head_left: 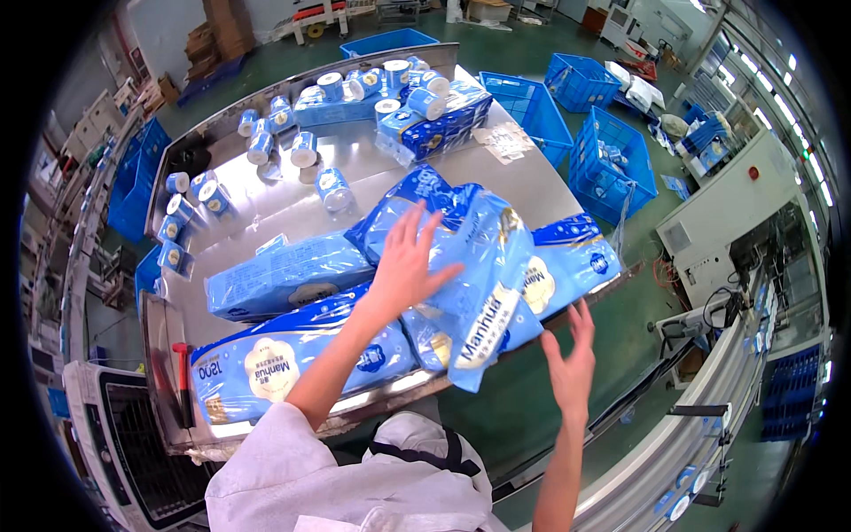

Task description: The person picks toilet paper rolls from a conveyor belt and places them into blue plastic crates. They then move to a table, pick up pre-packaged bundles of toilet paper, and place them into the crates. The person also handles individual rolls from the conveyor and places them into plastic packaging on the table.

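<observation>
Saw a crumpled blue bag (496, 253) at the near edge of the desk (266, 208), a little right of the middle, between the two hands. Noted its long axis as slanting, from the far left side down toward the body, with the lower end hanging past the metal edge, above the floor. Found the left hand (409, 266) clearly nearer: placed over the left part of the bag, with fingers spread and thumb pointing to the right, apparently touching the film but not closed around it. Could not tell how firmly pressed. Found the right hand (572, 355) on the opposite side, beyond the near edge, also spread, with thumb and fingers apart and with nothing between them. Noted the bag just to the left of this thumb, and the right long pack (576, 257) just ahead of the fingertips, without any contact clearly visible. Judged this as the deciding relation: from the left hand, to the right and underneath; from the right hand, to the left and forward, across a small gap. Saw also the front long pack (270, 368), lying lengthwise along the same edge, under the left forearm. Could not tell how much was inside the bag.
</observation>
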Motion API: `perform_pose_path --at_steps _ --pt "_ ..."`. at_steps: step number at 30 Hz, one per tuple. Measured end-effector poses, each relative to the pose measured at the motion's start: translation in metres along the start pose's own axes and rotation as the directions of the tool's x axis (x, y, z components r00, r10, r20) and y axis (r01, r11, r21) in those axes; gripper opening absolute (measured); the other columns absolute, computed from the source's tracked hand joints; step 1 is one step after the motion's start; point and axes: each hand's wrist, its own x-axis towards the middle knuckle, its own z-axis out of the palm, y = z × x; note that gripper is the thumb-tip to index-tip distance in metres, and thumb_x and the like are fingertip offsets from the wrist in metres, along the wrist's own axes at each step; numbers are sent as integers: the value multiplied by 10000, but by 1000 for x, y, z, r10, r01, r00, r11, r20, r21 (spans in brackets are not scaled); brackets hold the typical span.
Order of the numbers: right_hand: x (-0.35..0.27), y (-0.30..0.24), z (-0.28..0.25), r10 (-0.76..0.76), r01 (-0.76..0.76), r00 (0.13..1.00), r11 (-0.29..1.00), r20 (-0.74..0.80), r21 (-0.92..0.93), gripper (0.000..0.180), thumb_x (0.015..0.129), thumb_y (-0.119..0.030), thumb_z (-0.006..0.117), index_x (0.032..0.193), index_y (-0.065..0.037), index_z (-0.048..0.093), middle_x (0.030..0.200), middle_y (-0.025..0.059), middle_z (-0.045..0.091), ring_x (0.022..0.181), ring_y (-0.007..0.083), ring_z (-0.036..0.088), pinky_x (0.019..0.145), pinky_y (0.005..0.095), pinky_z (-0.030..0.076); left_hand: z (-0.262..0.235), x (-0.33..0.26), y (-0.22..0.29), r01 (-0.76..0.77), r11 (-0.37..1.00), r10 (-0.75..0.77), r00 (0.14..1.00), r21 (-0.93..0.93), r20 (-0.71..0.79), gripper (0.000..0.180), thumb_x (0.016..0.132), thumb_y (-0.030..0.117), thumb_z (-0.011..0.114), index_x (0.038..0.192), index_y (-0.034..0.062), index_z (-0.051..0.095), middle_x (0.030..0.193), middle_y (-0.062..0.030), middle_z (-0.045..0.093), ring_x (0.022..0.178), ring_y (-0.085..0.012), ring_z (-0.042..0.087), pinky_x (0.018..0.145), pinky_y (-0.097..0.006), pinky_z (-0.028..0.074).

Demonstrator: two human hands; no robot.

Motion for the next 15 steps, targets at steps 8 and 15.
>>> perform_pose_path --at_steps 8,15 --pt "25 -61 194 -487 581 685 814 542 -4 499 752 -62 646 1247 -8 623 1160 215 655 1061 365 615 933 455 480 -37 27 -79 336 673 -341 931 -659 127 507 966 181 626 1434 74 464 1239 -112 655 1156 -233 606 1025 -370 449" --pt "-119 -9 283 -563 317 266 817 782 481 240 762 -96 603 959 5 696 1059 191 662 1077 321 607 937 432 473 -94 27 -53 242 716 143 867 -655 477 306 921 98 621 1220 33 627 1206 -112 660 1142 -278 625 1002 -387 476"
